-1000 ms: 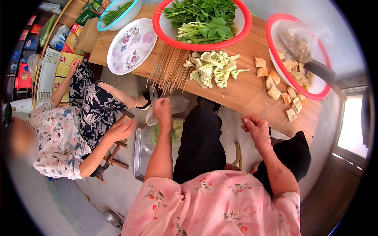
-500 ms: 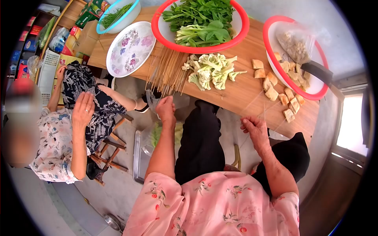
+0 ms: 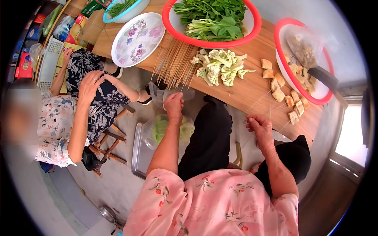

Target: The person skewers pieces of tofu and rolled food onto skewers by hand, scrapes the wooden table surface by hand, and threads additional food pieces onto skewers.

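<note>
My left hand (image 3: 173, 105) is closed in front of the table edge, just below the ends of a bunch of thin wooden skewers (image 3: 175, 63). What it grips, if anything, is too small to make out. With thumb and fingers pinched together, my right hand (image 3: 260, 128) hovers off the table's front edge. A faint thin line rises near it, but I cannot tell what it is. Cauliflower florets (image 3: 220, 67) are heaped beside the skewers. Several browned, pale-sided cut chunks (image 3: 278, 94) lie on the wood to the right.
A red-rimmed basin (image 3: 167, 21) holds leafy greens; another (image 3: 332, 65) holds chunks, a plastic bag (image 3: 303, 49) and a cleaver (image 3: 325, 78). A floral tray (image 3: 138, 41) rests at left. Below are a metal tray (image 3: 137, 153) and bagged greens (image 3: 159, 129). A person (image 3: 59, 126) sits left.
The view has shifted, so the table things appear farther right. Both my hands stay closed in about the same places. The seated person's raised hand has lowered toward their knee.
</note>
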A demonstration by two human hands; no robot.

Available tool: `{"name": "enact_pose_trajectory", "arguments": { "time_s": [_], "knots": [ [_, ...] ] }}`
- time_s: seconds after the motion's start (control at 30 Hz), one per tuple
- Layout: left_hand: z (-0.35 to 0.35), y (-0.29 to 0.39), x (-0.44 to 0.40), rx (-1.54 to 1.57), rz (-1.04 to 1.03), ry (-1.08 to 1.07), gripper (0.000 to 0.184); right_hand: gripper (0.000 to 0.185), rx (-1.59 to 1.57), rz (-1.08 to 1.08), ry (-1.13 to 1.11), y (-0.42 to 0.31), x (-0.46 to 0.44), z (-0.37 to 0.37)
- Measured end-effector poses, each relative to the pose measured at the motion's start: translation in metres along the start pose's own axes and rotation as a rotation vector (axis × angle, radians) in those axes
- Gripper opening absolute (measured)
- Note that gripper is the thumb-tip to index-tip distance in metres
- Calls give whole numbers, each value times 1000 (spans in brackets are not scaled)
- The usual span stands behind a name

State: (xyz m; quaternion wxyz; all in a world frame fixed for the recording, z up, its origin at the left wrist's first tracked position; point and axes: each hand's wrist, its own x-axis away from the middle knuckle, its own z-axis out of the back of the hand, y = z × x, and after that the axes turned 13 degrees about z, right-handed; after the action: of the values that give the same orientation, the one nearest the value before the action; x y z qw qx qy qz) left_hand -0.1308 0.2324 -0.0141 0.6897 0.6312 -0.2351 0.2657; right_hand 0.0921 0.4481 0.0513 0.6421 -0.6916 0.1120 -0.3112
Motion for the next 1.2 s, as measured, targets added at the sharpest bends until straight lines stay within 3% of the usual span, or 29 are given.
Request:
{"name": "enact_pose_trajectory", "arguments": {
  "time_s": [0.23,0.47,0.53,0.67,0.73,0.8,0.9,0.93,1.0,1.2],
  "knots": [
    [51,-15,40,114,-65,-50,8,14,1,-4,2,1,-2,1],
    [105,-1,100,163,-137,56,10,13,14,-10,1,-6,1,-3],
    [115,4,114,383,-53,48,9,13,-4,8,-4,-1,0,-4],
    [116,14,142,524,-61,-47,10,13,17,46,-27,-16,5,-8],
    [101,24,162,494,-114,-120,8,13,25,71,-17,-29,8,-13],
    [84,30,174,422,-158,-207,6,19,-74,128,-170,-47,15,-18],
    [53,38,194,224,-260,-365,4,41,-409,128,-340,-79,30,-27],
    [45,40,198,125,-301,-420,5,41,-405,140,-331,-84,33,-27],
    [31,39,202,-62,-374,-523,5,43,-687,165,-347,-92,37,-28],
    [-3,45,206,-270,-418,-634,8,28,-788,187,-252,-97,35,-6]
  ]
}}
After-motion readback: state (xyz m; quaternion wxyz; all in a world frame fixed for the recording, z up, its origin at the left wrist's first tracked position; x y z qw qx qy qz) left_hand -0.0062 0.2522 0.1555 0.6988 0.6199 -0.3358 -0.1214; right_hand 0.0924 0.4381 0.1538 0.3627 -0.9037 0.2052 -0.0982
